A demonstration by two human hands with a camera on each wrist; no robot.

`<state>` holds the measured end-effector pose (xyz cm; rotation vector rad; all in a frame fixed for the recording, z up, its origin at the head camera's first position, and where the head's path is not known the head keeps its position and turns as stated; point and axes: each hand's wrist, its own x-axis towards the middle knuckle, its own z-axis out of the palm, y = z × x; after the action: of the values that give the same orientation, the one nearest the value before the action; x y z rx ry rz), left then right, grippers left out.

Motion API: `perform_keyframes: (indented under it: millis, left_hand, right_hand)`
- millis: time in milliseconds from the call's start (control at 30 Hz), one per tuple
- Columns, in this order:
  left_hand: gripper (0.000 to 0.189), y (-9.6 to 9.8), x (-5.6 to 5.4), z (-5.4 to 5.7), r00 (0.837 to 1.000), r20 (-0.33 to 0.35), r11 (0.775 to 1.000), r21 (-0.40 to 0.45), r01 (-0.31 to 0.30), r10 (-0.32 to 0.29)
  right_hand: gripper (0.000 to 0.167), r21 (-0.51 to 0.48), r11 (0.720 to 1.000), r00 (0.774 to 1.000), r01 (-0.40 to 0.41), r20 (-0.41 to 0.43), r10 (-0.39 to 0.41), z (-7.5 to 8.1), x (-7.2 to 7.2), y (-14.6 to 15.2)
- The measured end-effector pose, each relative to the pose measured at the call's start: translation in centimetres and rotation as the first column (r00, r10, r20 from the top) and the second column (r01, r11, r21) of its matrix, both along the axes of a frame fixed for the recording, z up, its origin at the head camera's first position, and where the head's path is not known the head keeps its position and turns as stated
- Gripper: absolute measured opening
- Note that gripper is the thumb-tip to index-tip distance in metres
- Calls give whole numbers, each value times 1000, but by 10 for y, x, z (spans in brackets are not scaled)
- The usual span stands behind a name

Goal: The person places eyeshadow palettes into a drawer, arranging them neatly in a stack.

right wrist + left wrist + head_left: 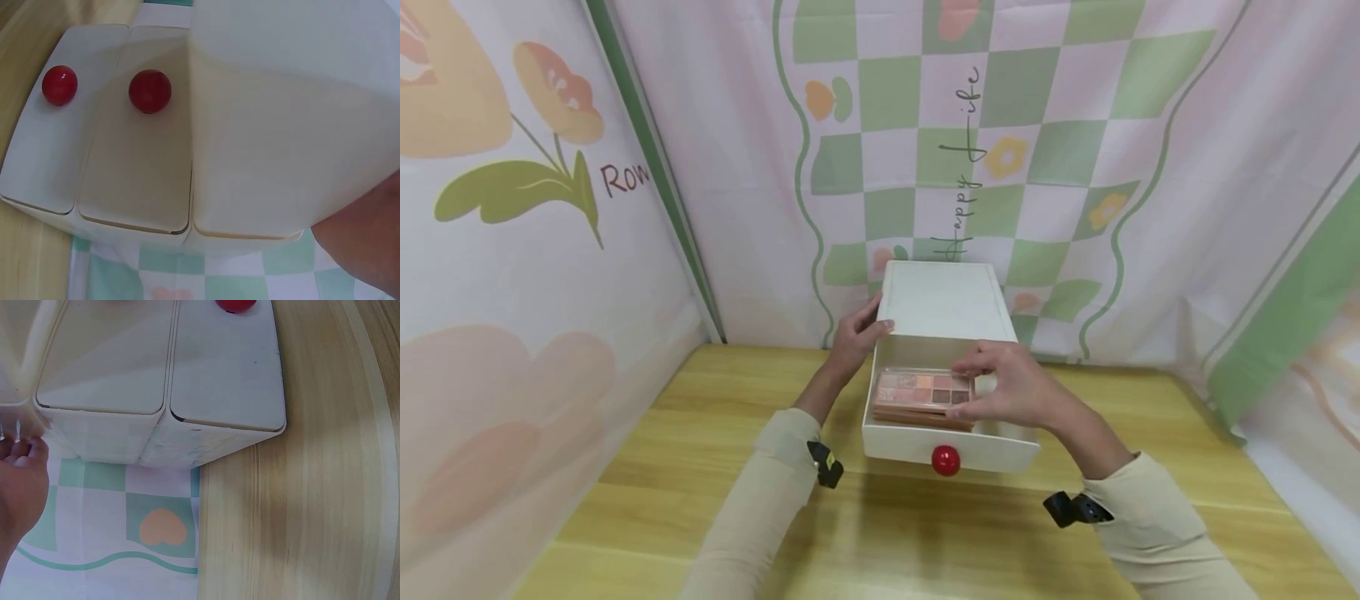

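Observation:
A white drawer cabinet point(946, 296) stands on the table with its top drawer point(898, 443) pulled out. Inside lies an eyeshadow palette point(925, 385) with pink, orange and brown pans under a clear lid, stacked on brown-edged cases point(917, 417). My right hand point(1015, 387) reaches over the drawer's right side and pinches the palette's right end between thumb and fingers. My left hand point(853, 337) rests against the cabinet's left side, thumb over its top edge. In the left wrist view, the fingers point(22, 450) touch the side wall. The right wrist view hides the right fingertips behind the drawer.
A red round knob point(946, 460) sticks out from the open drawer's front. Below it, two closed drawers carry red knobs point(150, 91) too. The wooden table point(715, 433) extends around the cabinet, and a patterned curtain point(887, 92) hangs close behind.

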<state>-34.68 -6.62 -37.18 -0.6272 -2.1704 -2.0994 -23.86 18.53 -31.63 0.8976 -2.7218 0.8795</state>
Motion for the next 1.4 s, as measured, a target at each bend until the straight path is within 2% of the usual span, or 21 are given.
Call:
perform_keyframes:
  millis: [133, 433, 700, 867, 1133, 1267, 1400]
  left_hand:
    - [69, 0, 1, 0, 1000, -13, 1000, 14, -5, 5]
    - [69, 1, 3, 1, 1000, -12, 1000, 6, -9, 9]
    - [69, 1, 2, 0, 1000, -4, 1000, 11, -7, 7]
    - [70, 0, 2, 0, 1000, 2, 1000, 8, -4, 4]
    - [69, 0, 1, -2, 1000, -19, 1000, 11, -4, 5]
    - [69, -1, 0, -2, 1000, -15, 1000, 7, -11, 11]
    - [69, 0, 0, -2, 1000, -19, 1000, 8, -4, 4]
  right_hand:
    - [54, -9, 1000, 999, -5, -42, 5, -1, 0, 1]
    - [37, -64, 998, 995, 15, -96, -21, -1, 6, 8]
    - [22, -108, 994, 976, -22, -219, -2, -3, 19, 13]
    - [20, -174, 984, 964, -39, -268, -9, -2, 37, 16]
    - [29, -265, 962, 943, -70, -332, -23, -4, 71, 13]
    - [32, -308, 948, 943, -75, -331, -33, -10, 89, 8]
    - [33, -361, 930, 953, -67, -298, -47, -17, 107, 5]
